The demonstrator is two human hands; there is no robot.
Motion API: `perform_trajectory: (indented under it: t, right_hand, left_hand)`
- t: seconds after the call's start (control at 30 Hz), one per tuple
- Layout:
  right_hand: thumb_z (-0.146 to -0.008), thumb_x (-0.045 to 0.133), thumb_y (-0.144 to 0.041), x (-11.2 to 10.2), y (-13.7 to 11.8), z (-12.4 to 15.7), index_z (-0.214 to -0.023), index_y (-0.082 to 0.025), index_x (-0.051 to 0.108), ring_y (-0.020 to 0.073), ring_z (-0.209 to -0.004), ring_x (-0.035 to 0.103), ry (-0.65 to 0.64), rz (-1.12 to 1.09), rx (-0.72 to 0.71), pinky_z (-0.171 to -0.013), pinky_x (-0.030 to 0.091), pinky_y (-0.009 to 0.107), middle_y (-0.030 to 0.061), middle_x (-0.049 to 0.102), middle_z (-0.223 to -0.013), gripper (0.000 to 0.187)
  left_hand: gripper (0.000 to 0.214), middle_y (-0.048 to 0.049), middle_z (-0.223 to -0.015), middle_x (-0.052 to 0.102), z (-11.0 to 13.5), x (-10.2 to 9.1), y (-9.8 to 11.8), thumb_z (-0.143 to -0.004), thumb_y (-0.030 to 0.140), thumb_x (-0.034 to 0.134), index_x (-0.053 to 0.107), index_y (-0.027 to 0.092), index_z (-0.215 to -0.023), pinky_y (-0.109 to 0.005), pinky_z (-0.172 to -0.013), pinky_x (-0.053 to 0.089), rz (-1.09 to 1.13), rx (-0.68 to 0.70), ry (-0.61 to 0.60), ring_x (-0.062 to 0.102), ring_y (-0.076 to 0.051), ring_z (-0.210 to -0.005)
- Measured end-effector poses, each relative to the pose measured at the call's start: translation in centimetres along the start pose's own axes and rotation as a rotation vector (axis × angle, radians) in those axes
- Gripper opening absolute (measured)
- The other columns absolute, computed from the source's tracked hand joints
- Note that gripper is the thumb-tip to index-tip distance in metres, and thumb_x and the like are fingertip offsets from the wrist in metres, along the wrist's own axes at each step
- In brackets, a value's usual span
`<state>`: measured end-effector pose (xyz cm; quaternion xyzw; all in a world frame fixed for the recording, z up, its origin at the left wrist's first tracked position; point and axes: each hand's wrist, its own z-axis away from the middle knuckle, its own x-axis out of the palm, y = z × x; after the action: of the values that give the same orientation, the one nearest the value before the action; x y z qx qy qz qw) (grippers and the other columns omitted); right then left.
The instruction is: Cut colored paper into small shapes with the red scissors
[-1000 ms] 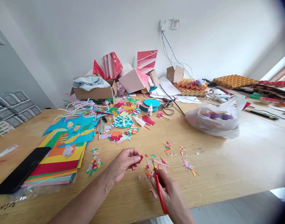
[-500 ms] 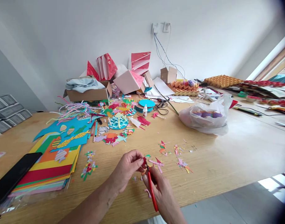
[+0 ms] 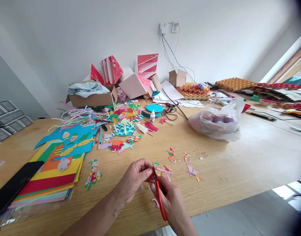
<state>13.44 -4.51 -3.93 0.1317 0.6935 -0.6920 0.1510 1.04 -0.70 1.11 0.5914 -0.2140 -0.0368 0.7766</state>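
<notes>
Between the fingertips of my left hand (image 3: 138, 178) is a small piece of red paper (image 3: 153, 173), mostly hidden by the fingers. My right hand (image 3: 168, 196) grips red-handled scissors (image 3: 160, 200), their blades pointing up and away, right against the red paper. Whether the blades are parted I cannot make out. Paper scraps (image 3: 165, 170) in pink, red and green lie on the table just beyond and beneath my hands. More colourful scraps (image 3: 191, 167) are scattered to the right.
At left, a black phone (image 3: 14, 186) overlaps stacked coloured sheets (image 3: 49, 178) bearing paper fish. Paper fish cutouts (image 3: 117, 146), a glue bottle (image 3: 152, 116) and blue discs (image 3: 154, 108) sit farther back. A plastic bag (image 3: 214, 127) stands at right. The table's front edge (image 3: 229, 205) runs close by.
The view has shifted very slightly. Both hands stay almost in place, with the scissors still at the red paper.
</notes>
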Motion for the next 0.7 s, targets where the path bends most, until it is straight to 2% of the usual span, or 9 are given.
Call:
perform_trajectory:
  t: [0.7]
  right_hand:
    - [-0.072,0.050,-0.040,-0.21,0.78,0.37,-0.053,-0.020,0.038,0.0084,-0.042,0.036,0.012,0.077,-0.001,-0.040,0.028,0.018,-0.0061,0.034,-0.047,0.030]
  left_hand:
    - [0.015,0.0000,-0.060,0.055,-0.12,-0.26,-0.21,-0.065,0.025,0.061,0.052,0.014,-0.067,-0.023,-0.057,0.040,0.010,-0.005,0.039,0.049,-0.010,-0.057]
